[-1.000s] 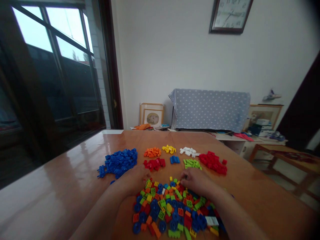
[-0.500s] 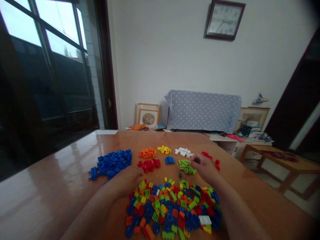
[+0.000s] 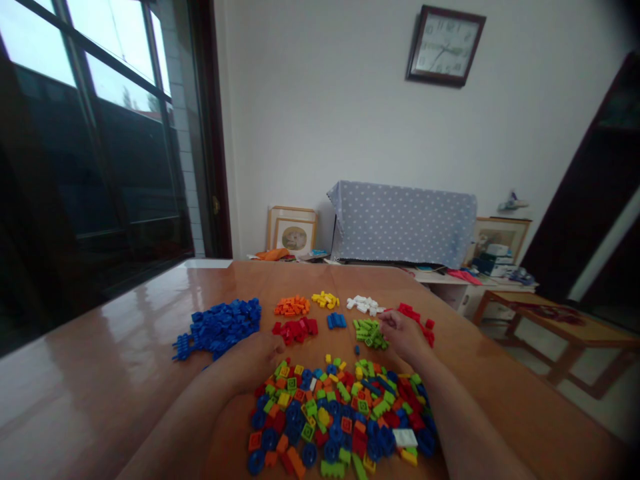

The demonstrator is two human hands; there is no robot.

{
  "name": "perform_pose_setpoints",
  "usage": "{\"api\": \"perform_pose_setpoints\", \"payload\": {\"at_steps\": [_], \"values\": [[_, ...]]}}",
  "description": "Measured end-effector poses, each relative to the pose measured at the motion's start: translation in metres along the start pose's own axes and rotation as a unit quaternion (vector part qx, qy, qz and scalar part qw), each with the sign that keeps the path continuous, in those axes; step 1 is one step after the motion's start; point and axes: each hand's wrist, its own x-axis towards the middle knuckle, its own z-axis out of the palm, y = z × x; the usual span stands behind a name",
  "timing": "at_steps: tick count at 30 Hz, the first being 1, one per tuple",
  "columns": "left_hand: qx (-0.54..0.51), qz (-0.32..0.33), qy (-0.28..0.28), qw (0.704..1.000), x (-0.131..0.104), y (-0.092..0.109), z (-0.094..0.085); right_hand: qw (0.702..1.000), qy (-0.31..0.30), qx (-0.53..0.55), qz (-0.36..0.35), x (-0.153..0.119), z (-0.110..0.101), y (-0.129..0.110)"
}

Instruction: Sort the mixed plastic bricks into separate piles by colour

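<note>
A large mixed heap of coloured bricks [image 3: 340, 420] lies between my forearms. My left hand [image 3: 265, 353] rests at its upper left edge, just below a red pile [image 3: 296, 329]; its fingers are too unclear to read. My right hand [image 3: 400, 330] has its fingertips pinched together beside the lime green pile [image 3: 370, 333]; whatever they hold, if anything, is too small to name. A few blue bricks [image 3: 337, 321] sit between the red and green piles. One small blue piece [image 3: 357, 349] lies alone above the heap.
Farther back are orange [image 3: 293, 306], yellow [image 3: 325, 299] and white [image 3: 364, 305] piles. A big blue pile [image 3: 220, 327] is at the left, and more red bricks [image 3: 410, 311] lie behind my right hand. A low wooden table [image 3: 565, 327] stands at the right.
The whole view has shifted slightly. My right hand has moved a little at the green pile's right side, with its fingers still together. My left hand is nearly unchanged.
</note>
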Motion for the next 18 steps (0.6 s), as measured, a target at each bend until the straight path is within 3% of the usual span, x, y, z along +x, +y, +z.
{"api": "perform_pose_setpoints", "payload": {"at_steps": [8,13,18], "values": [[-0.004,-0.002,-0.013,1.000,0.001,0.000,0.000,0.999,-0.019,-0.008,-0.045,-0.011,0.000,-0.016],[-0.016,-0.012,0.002,1.000,0.001,-0.002,0.001,0.991,-0.108,-0.039,-0.064,-0.021,0.008,-0.031],[-0.021,-0.023,0.003,1.000,0.002,-0.009,0.004,0.974,-0.169,-0.077,-0.131,-0.028,0.014,-0.040]]}}
